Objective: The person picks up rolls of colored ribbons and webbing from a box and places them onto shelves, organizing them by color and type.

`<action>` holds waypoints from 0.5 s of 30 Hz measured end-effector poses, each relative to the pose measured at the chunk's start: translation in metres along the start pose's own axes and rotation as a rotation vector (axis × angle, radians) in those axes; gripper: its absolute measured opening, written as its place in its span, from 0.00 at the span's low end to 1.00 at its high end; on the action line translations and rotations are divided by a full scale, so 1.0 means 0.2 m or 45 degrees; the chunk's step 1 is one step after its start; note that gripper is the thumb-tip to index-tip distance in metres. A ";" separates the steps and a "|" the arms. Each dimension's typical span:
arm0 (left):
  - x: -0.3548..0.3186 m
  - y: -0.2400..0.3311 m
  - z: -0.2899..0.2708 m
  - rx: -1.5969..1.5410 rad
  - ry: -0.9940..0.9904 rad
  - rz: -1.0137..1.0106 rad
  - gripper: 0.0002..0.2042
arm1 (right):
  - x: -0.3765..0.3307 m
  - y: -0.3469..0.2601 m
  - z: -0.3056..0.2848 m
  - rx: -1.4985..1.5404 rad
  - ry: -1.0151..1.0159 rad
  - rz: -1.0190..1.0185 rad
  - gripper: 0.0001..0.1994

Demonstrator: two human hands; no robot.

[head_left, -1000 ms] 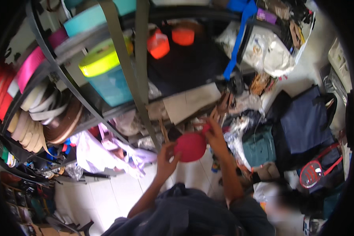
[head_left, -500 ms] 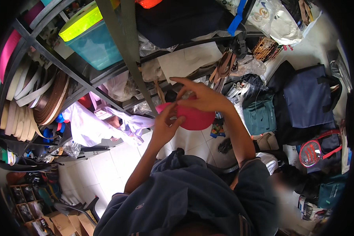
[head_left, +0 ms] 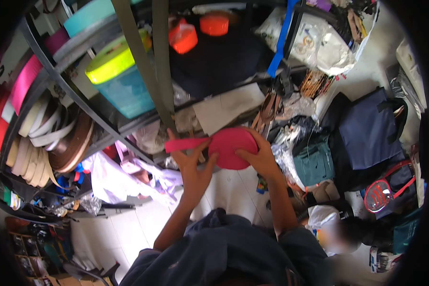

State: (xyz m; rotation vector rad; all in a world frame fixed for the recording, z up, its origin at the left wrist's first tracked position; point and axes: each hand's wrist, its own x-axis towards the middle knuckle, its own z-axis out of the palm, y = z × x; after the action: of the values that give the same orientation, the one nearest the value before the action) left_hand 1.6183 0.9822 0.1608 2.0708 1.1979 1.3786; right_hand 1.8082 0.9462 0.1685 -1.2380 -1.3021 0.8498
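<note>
A flat round roll of pink webbing (head_left: 234, 148) is held out in front of me at chest level. My right hand (head_left: 264, 159) grips its right side, the thumb across the flat face and the fingers round the outer edge. From the roll's left side a short loose end (head_left: 186, 144) sticks out to the left. My left hand (head_left: 194, 167) holds the webbing where this end leaves the roll, with the thumb against the roll. One left finger stretches up behind the loose strip.
Dark metal shelves at left carry brown and cream webbing rolls (head_left: 71, 148) and a teal box (head_left: 128, 90) with a yellow roll. Two long olive straps (head_left: 163, 71) hang ahead. Orange rolls (head_left: 183, 37) sit behind. Bags, including a navy one (head_left: 369, 128), lie at right; a person is at lower right.
My right hand has moved from above the roll to its right edge. The roll now faces me more fully, its loose end drawn out leftward. My view has shifted, showing more of the upper shelf.
</note>
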 end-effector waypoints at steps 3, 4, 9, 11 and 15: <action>0.03 0.15 -0.08 0.250 -0.001 0.124 0.23 | 0.00 -0.13 -0.03 -0.002 0.098 -0.201 0.29; 0.04 0.23 -0.11 0.276 -0.013 0.159 0.24 | 0.00 -0.18 -0.06 0.023 0.135 -0.264 0.29; 0.18 0.39 -0.23 0.431 -0.038 0.361 0.33 | 0.07 -0.41 -0.07 0.134 0.290 -0.539 0.27; 0.29 0.46 -0.25 0.435 0.053 0.476 0.38 | 0.14 -0.52 -0.07 0.133 0.374 -0.630 0.25; 0.62 0.58 -0.19 0.309 0.328 0.772 0.48 | 0.37 -0.77 -0.09 0.488 0.416 -0.710 0.20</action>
State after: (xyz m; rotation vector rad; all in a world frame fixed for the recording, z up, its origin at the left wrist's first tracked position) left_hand 1.6547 1.0118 0.3277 2.6325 0.8902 1.8901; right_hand 1.8070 0.9832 0.3363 -0.6264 -1.0737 0.4396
